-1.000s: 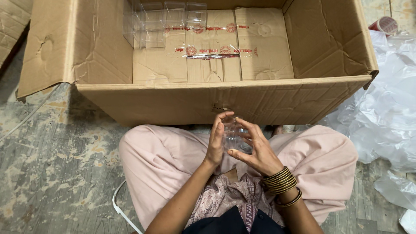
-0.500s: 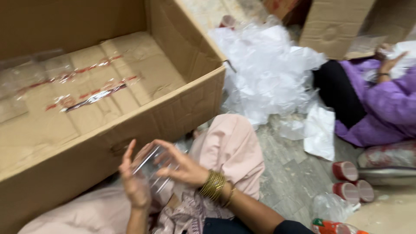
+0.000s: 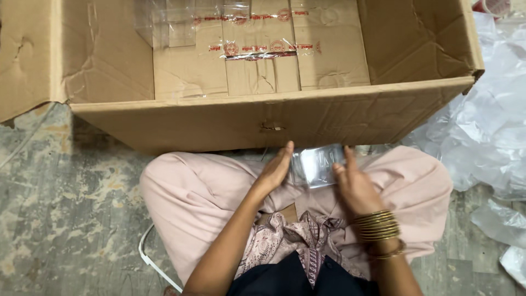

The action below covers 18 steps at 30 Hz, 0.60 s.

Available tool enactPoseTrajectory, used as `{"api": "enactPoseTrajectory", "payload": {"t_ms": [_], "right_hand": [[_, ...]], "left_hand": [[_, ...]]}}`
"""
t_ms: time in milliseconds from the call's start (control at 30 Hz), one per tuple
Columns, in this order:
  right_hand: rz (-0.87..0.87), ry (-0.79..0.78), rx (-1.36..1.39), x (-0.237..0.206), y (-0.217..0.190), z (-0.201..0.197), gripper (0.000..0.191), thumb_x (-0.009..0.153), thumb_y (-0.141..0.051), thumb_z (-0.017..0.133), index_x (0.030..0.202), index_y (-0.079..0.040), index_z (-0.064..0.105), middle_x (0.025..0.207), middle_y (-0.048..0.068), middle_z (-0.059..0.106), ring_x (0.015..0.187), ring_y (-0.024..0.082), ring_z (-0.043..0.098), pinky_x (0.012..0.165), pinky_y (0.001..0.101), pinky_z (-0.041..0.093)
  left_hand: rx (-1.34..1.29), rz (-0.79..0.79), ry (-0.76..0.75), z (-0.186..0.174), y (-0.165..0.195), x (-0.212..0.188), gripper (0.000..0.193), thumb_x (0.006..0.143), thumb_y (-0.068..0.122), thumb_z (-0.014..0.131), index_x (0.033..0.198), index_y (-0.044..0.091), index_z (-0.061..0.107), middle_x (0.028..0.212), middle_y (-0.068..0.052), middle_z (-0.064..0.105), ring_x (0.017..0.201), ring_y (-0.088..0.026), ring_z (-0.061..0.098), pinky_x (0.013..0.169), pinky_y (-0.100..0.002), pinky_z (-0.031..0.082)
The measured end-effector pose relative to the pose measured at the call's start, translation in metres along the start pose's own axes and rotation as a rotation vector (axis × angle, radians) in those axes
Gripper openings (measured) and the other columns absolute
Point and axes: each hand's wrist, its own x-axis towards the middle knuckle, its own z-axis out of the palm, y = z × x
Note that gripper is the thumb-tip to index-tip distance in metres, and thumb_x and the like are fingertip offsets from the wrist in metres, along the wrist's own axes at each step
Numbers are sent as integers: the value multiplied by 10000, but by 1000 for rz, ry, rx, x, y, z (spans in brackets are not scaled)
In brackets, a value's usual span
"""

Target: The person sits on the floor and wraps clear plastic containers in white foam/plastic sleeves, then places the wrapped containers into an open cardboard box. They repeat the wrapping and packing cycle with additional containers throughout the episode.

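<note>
A small clear, glossy plastic container (image 3: 316, 165) sits pressed between the flat left hand (image 3: 273, 171) and the right hand (image 3: 355, 186), over the lap just below the creased near wall of one big brown cardboard box (image 3: 263, 118). Crumpled clear plastic sheeting (image 3: 490, 126) crowds the right; bare mottled floor (image 3: 60, 203) lies left.

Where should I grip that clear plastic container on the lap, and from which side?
Grip the clear container by its two short ends, coming from left and right. It lies flat and wide across the lap, and the left hand and right hand already flank those ends, probably the firmest spots.
</note>
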Motion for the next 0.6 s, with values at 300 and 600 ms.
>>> {"api": "enactPoseTrajectory", "payload": {"t_ms": [300,600], "right_hand": [[-557,344,-206,-27,-142,-80,264,938,-190,645,1174,-80,691,1023,144,731,778,266,742,648,385,592],[-865,-33,-899,201,-352,-74,419,961,-404,636,1299,-159,670,1188,126,701,957,320,706,835,490,568]], "left_hand": [[588,335,-221,32,-36,64,612,1051,473,273,1461,150,593,1485,-135,612,1378,-343,540,1183,-490,358],[184,316,-611,-37,-11,91,535,1083,403,342,1359,18,591,1490,-191,617,1379,-333,556,1200,-401,372]]}}
